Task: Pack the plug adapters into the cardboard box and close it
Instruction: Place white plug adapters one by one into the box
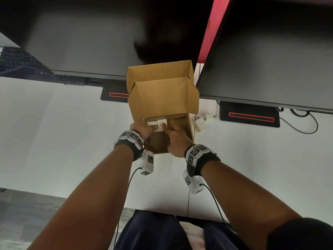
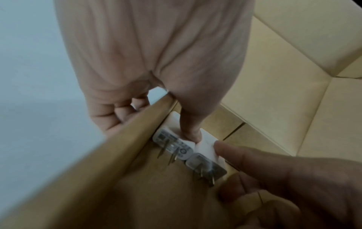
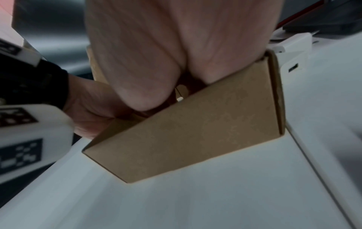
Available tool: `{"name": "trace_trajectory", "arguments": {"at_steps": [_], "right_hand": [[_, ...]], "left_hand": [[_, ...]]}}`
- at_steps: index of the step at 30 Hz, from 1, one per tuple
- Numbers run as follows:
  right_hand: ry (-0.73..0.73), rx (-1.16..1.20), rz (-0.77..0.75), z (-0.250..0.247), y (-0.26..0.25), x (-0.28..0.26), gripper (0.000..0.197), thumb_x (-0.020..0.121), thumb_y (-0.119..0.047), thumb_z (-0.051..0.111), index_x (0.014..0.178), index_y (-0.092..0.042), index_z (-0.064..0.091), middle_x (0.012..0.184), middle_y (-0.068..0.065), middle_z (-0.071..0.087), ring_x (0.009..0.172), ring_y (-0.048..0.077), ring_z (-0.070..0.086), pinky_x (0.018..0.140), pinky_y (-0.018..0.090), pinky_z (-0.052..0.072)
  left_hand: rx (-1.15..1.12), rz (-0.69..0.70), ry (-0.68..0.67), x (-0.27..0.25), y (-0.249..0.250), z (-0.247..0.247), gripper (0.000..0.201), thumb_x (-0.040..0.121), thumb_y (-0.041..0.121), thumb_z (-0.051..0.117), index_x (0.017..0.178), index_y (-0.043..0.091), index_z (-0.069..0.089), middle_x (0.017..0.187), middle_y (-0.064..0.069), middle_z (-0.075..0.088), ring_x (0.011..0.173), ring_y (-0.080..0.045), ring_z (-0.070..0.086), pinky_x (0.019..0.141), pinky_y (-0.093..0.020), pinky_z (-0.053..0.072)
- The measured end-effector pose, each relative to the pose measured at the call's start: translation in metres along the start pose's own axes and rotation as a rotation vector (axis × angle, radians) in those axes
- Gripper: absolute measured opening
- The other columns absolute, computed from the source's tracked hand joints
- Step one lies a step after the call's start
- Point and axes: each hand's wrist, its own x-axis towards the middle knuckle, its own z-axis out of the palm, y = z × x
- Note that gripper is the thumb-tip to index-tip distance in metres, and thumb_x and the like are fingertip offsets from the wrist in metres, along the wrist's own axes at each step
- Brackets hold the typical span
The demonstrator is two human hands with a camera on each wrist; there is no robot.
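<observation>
The open cardboard box (image 1: pixel 189 126) stands on the white desk with its lid up. Two white plug adapters lie side by side at its left inner wall, prongs toward me: one (image 1: pixel 151 123) (image 2: pixel 168 139) against the wall, the other (image 1: pixel 161 122) (image 2: pixel 205 164) beside it. My left hand (image 1: pixel 142 128) (image 2: pixel 156 62) grips the left wall (image 2: pixel 127 139), with its thumb inside on the first adapter and its fingers curled outside. My right hand (image 1: pixel 175 136) (image 2: pixel 293 178) reaches into the box and pinches the second adapter. In the right wrist view the box's front (image 3: pixel 195 124) hides the inside.
Two more white adapters (image 1: pixel 200 125) (image 1: pixel 210 116) lie on the desk just right of the box. Two dark monitors (image 1: pixel 81 42) (image 1: pixel 270 60) hang over the back of the desk, their stand bases (image 1: pixel 115 94) (image 1: pixel 250 114) flanking the box. A keyboard (image 1: pixel 18 64) lies far left and a cable (image 1: pixel 306 123) far right.
</observation>
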Motion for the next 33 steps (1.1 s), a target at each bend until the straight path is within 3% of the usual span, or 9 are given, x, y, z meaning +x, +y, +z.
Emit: {"name": "trace_trajectory", "arguments": {"at_steps": [3,7,10,12,15,17,20,24,33], "right_hand": [[-0.03,0.026,0.011,-0.004,-0.003,0.0,0.086,0.093,-0.008,0.057,0.161,-0.033,0.01,0.157,0.013,0.027,0.14,0.04,0.038,0.113,0.05,0.043],[-0.07,0.154,0.008,-0.015,-0.005,-0.005,0.085,0.092,-0.001,0.049,0.161,-0.034,0.012,0.12,0.01,0.063,0.093,0.021,0.063,0.077,0.032,0.06],[-0.054,0.217,0.014,-0.022,-0.005,-0.011,0.08,0.094,-0.001,0.047,0.16,-0.034,0.017,0.138,0.008,0.059,0.111,0.026,0.064,0.085,0.03,0.057],[0.036,0.268,-0.043,-0.026,-0.005,-0.015,0.069,0.098,-0.006,0.049,0.159,-0.027,0.026,0.145,0.007,0.055,0.122,0.025,0.059,0.091,0.026,0.046],[0.247,0.377,-0.154,-0.038,0.005,-0.026,0.045,0.099,-0.017,0.059,0.144,-0.017,0.051,0.098,0.0,0.069,0.086,0.005,0.062,0.079,0.019,0.045],[0.419,0.34,-0.142,-0.047,0.023,-0.032,0.022,0.097,-0.02,0.063,0.118,-0.015,0.068,0.089,-0.008,0.066,0.078,-0.002,0.059,0.073,0.016,0.045],[0.624,0.131,-0.01,-0.056,0.055,-0.027,0.011,0.093,-0.018,0.063,0.097,-0.015,0.072,0.094,0.005,0.068,0.08,0.02,0.065,0.073,0.029,0.053],[0.462,-0.224,0.163,-0.052,0.069,-0.016,0.024,0.095,-0.023,0.062,0.118,-0.017,0.061,0.12,0.015,0.053,0.106,0.033,0.057,0.078,0.043,0.06],[0.539,-0.195,0.179,-0.029,0.07,-0.027,0.023,0.093,-0.023,0.067,0.114,-0.019,0.058,0.134,0.015,0.042,0.105,0.036,0.059,0.077,0.043,0.061]], "left_hand": [[0.015,-0.017,0.043,-0.004,0.003,0.002,0.051,0.097,0.046,0.065,0.14,0.018,0.06,0.139,-0.009,0.068,0.125,-0.036,0.062,0.091,-0.033,0.044],[-0.053,-0.058,0.06,-0.007,0.003,0.002,0.066,0.085,0.063,0.072,0.136,0.021,0.063,0.131,-0.008,0.072,0.118,-0.035,0.065,0.095,-0.036,0.05],[-0.046,-0.076,0.052,-0.006,0.003,0.003,0.068,0.08,0.063,0.076,0.133,0.023,0.064,0.129,-0.005,0.073,0.113,-0.031,0.066,0.086,-0.031,0.046],[-0.016,-0.082,0.045,-0.006,0.006,0.003,0.062,0.082,0.059,0.076,0.131,0.023,0.066,0.129,-0.004,0.073,0.117,-0.031,0.066,0.086,-0.03,0.045],[0.03,-0.097,0.054,-0.004,0.009,0.004,0.061,0.085,0.059,0.074,0.132,0.021,0.067,0.132,-0.007,0.072,0.123,-0.034,0.064,0.095,-0.033,0.048],[0.043,-0.112,0.053,-0.001,0.007,0.005,0.067,0.083,0.063,0.073,0.135,0.021,0.065,0.136,-0.007,0.07,0.126,-0.035,0.063,0.102,-0.038,0.049],[0.094,-0.196,0.061,0.002,0.005,0.008,0.083,0.068,0.078,0.068,0.133,0.027,0.064,0.144,-0.011,0.058,0.133,-0.038,0.05,0.11,-0.051,0.046],[0.211,-0.284,0.079,0.0,0.007,0.008,0.069,0.065,0.085,0.065,0.107,0.031,0.065,0.14,-0.015,0.038,0.13,-0.04,0.029,0.109,-0.058,0.038],[0.221,-0.237,0.048,0.004,0.004,0.008,0.094,0.072,0.083,0.062,0.151,0.034,0.048,0.173,-0.024,0.005,0.157,-0.051,-0.013,0.125,-0.066,0.003]]}}
